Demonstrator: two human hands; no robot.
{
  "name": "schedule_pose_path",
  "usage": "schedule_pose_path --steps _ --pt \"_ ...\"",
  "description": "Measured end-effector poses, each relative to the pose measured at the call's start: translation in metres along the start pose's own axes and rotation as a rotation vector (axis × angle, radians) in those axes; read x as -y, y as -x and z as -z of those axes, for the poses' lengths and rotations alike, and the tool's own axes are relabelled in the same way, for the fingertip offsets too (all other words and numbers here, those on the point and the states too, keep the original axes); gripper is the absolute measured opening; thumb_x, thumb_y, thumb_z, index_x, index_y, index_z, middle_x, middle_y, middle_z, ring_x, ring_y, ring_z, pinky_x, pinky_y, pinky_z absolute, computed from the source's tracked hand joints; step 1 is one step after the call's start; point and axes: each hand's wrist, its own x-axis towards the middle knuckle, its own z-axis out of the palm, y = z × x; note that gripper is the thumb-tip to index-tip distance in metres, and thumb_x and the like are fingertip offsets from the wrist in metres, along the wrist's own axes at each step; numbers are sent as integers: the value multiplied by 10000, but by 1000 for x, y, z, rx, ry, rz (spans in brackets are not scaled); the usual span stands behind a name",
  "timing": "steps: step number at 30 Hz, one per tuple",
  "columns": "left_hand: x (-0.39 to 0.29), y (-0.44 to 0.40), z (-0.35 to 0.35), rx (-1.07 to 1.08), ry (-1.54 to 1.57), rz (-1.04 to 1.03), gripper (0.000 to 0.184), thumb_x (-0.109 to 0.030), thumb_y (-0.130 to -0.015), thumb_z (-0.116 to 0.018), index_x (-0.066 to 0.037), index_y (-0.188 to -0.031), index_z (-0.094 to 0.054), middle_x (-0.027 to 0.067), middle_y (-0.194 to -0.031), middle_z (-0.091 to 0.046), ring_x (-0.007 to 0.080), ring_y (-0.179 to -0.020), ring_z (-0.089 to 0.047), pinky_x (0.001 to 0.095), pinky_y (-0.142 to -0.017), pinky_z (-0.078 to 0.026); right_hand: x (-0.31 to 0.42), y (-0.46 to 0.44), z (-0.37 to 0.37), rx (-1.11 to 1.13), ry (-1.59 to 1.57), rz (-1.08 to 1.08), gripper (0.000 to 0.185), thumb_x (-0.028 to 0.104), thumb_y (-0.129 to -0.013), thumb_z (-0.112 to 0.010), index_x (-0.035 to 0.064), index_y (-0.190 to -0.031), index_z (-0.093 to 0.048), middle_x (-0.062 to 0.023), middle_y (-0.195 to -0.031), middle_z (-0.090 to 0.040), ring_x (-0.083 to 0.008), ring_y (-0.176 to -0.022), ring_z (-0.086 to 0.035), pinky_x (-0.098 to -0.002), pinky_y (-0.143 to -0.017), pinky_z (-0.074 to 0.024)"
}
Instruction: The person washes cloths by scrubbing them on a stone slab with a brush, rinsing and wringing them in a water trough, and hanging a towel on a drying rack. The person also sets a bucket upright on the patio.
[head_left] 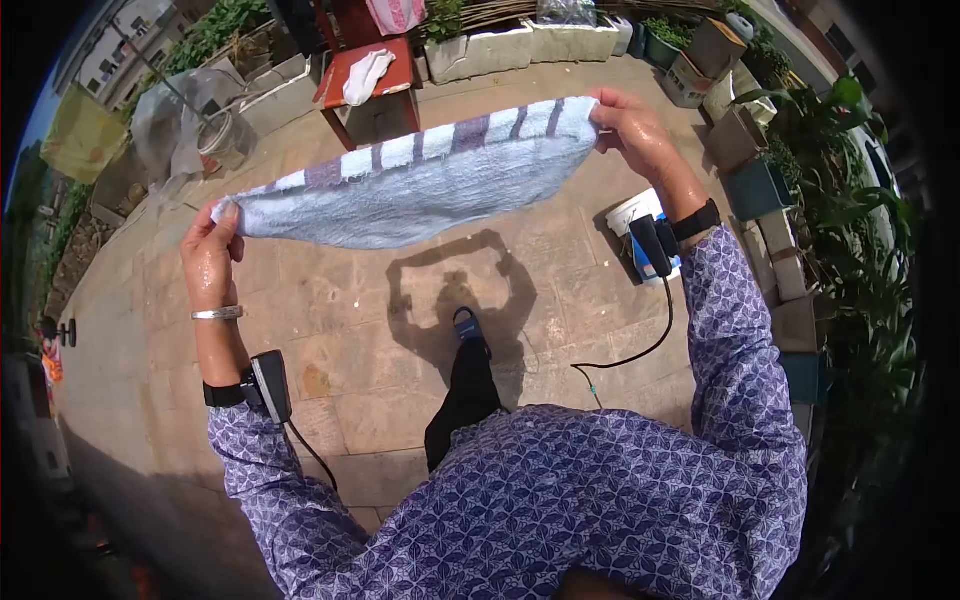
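Note:
A light blue towel [420, 190] with white and purple stripes along its upper edge is stretched out in the air between my hands. My left hand [211, 258] pinches its left corner, thumb over the cloth. At the opposite corner, my right hand [632, 130] grips the towel, its fingers partly hidden behind it. Both hands look wet. The middle of the cloth sags slightly and hangs above the paved floor. Below my right forearm, a white and blue bucket [632, 212] stands on the paving.
A red chair [392, 75] with a white cloth [368, 78] on its seat stands ahead. White planters [480, 55] line the far edge. Boxes and leafy plants [845, 230] run along the right side. A white bucket [225, 145] and plastic sheeting are at the left.

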Motion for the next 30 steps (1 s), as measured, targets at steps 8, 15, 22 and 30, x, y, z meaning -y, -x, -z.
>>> schedule_pose_path --steps 8,15,22,30 --pt "136 -205 -142 159 -622 -204 127 -92 -884 -564 1 -940 -629 0 -655 -580 79 -549 -519 204 -485 -384 -76 -169 16 -40 235 -105 104 94 -869 -565 16 -887 -632 -23 -720 -606 -107 -571 -521 -253 -528 -432" --pt "111 -304 -164 -76 160 135 87 -54 -870 -560 1 -908 -615 32 -640 -574 111 -416 -494 240 -373 -367 -66 -272 58 -133 57 -34 94 77 -875 -573 20 -894 -644 -5 -721 -609 -84 -608 -525 -241 -556 -435" --pt "108 -324 -130 -200 156 182 81 -67 -875 -566 -10 -911 -611 29 -659 -574 114 -433 -519 239 -393 -398 -67 -393 24 36 153 -59 112 80 -897 -552 4 -907 -634 -13 -703 -583 -88 -525 -500 -241 -495 -419" --pt "123 -393 12 -475 -61 83 93 -92 -866 -584 -27 -913 -632 28 -662 -590 99 -459 -534 223 -438 -423 8 -517 -142 245 -292 87 160 96 -929 -507 0 -1040 -571 -55 -824 -606 -137 -583 -594 -262 -561 -502"
